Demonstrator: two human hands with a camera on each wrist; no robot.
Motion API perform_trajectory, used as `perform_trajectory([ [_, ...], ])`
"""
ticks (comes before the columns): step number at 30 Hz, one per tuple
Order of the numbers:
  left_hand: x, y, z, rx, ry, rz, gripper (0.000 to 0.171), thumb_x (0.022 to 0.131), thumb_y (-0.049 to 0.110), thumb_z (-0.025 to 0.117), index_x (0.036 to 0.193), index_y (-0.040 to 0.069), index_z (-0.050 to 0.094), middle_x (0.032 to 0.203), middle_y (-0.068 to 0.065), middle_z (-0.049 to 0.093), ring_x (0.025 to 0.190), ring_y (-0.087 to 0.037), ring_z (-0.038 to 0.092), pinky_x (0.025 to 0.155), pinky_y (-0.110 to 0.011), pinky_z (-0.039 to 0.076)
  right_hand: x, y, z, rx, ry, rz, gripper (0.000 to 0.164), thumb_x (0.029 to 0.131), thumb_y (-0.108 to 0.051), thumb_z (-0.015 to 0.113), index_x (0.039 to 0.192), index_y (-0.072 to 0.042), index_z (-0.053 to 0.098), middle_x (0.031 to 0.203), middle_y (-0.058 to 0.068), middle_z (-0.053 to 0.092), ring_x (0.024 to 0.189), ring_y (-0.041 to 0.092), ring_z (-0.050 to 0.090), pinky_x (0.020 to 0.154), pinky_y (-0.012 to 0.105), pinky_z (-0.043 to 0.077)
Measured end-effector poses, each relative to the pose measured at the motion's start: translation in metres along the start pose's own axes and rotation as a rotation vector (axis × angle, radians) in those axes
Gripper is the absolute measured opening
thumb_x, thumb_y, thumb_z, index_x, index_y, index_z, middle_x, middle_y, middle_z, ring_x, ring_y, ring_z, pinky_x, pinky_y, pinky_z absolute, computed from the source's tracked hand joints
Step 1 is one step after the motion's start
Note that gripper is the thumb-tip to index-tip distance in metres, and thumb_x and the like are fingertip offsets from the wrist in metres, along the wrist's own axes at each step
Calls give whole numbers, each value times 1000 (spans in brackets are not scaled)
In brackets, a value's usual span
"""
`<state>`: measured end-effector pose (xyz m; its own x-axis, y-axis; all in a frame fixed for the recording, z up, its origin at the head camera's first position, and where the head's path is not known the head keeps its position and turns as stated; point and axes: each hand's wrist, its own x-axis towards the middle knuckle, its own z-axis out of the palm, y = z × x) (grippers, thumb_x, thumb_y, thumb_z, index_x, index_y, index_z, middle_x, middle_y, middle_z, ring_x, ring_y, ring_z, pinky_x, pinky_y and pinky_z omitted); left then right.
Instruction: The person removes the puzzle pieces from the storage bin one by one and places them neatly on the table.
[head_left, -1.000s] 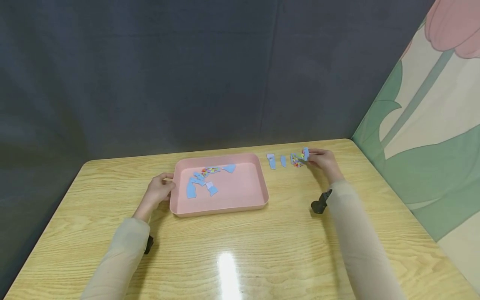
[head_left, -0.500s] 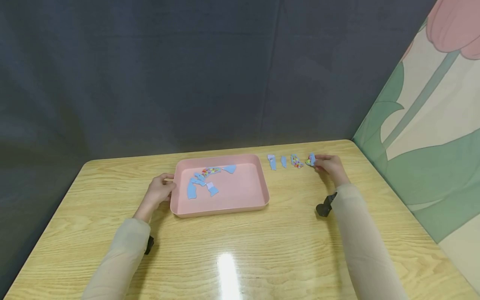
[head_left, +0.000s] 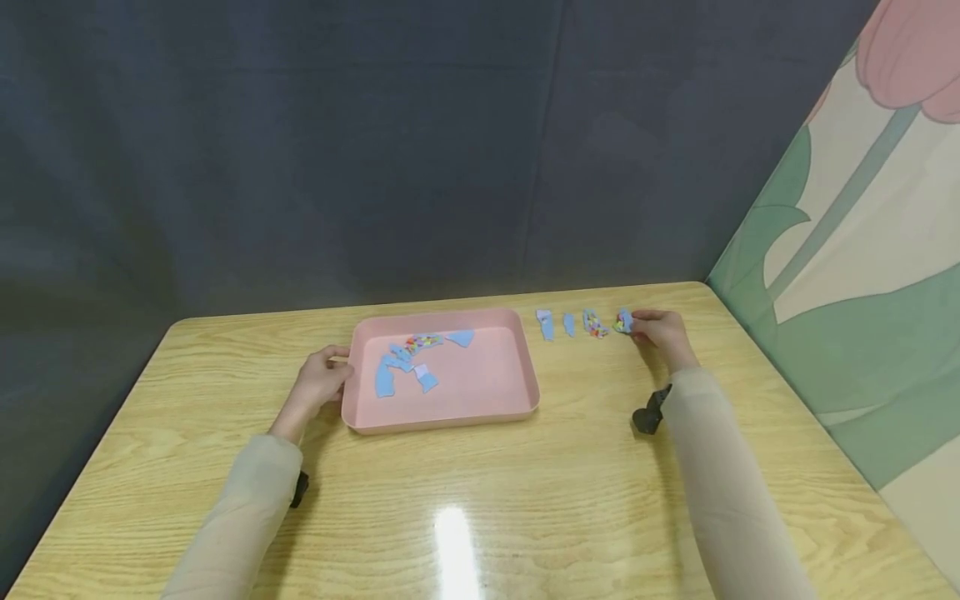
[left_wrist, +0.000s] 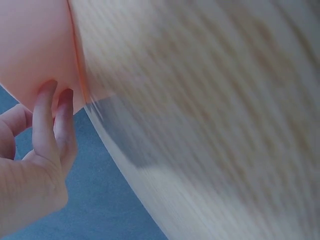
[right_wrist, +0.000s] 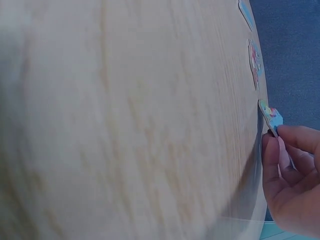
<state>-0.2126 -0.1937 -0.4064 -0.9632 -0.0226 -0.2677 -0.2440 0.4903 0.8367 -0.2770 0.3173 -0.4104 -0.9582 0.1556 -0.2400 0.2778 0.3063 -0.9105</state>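
1. While the left hand (head_left: 318, 379) holds the pink tray (head_left: 480, 379) by its left side, the right hand (head_left: 663, 333) pinches a blue patterned piece (right_wrist: 272, 117) between thumb and finger
2. The multicoloured printing on that piece is too small and soft for any lettering to be made out
3. The left wrist view shows bent fingertips (left_wrist: 46, 95) against the tray's outer wall, a contact mostly hidden in the head view
4. The right wrist view shows the pinched piece tilted, its far end low by the counter (head_left: 540, 492); whether that end touches the surface cannot be told
5. Only the head view shows the pieces inside the tray, among them a curved blue piece (head_left: 385, 377), a colourful piece (head_left: 423, 342) and a lilac-topped piece (head_left: 426, 379)
6. The pinched piece lies at the right hand's fingertips, at the right end of a row with a speckled piece (head_left: 594, 323), a narrow blue piece (head_left: 569, 324) and a pale-topped piece (head_left: 546, 325)
7. This row lies right of the tray, near the counter's far edge, well apart from the left hand
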Motion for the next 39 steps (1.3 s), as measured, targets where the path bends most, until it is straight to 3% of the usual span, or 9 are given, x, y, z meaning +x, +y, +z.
perform_trajectory([
  [8,1,-1,1,-8,3,-1,49,94,7,42,140,-7,37,126,-31,51,92,-24,63,69,-29,57,2,5,-1,-31,10,-26,49,95,-6,52,137,15,38,71,-21,56,63,-10,58,66,9,50],
  [11,1,-1,1,-5,3,-1,49,94,7,42,140,-6,37,126,-31,51,94,-25,63,69,-29,57,0,5,-1,-68,30,-34,48,95,-9,52,137,13,41,93,0,66,64,-11,57,67,8,50],
  [14,1,-1,1,-7,2,0,49,93,7,42,140,-7,37,127,-31,51,96,-26,63,71,-30,57,-3,1,1,-102,28,-57,48,97,-12,49,137,12,40,128,22,55,68,-14,54,69,6,48],
  [16,1,-1,1,-5,4,3,49,93,7,42,140,-7,38,127,-31,51,96,-27,63,71,-30,57,-4,-4,4,-114,18,-79,48,98,-14,47,138,11,40,139,27,44,72,-14,52,71,6,47],
  [19,0,0,1,-5,8,5,48,93,7,42,139,-7,38,126,-31,51,95,-26,63,71,-30,57,-4,-15,14,-112,-4,-110,49,99,-16,46,139,10,39,140,27,44,77,-10,54,78,10,50],
  [24,0,0,1,0,8,2,47,94,6,43,139,-7,38,125,-30,52,92,-23,63,69,-29,57,-6,-37,41,-101,-68,-129,49,100,-17,45,142,6,37,142,26,44,110,21,58,102,33,47],
  [27,0,0,1,1,2,0,47,94,6,43,139,-7,38,125,-31,51,90,-23,63,69,-29,57,-9,-49,63,-103,-113,-129,48,100,-18,46,143,2,39,143,25,45,125,36,49,101,38,48],
  [34,0,1,0,-4,-6,5,48,94,6,42,140,-8,37,126,-32,51,90,-23,63,69,-30,57,-26,-71,123,-66,-225,-197,42,97,-12,50,136,4,46,135,25,52,121,36,53,103,44,46],
  [39,1,0,-1,-11,-10,8,48,95,6,42,140,-8,36,127,-32,50,91,-24,64,68,-30,58,-43,-83,165,-48,-302,-185,39,95,-7,54,132,4,52,131,25,56,116,33,56,101,46,48],
])
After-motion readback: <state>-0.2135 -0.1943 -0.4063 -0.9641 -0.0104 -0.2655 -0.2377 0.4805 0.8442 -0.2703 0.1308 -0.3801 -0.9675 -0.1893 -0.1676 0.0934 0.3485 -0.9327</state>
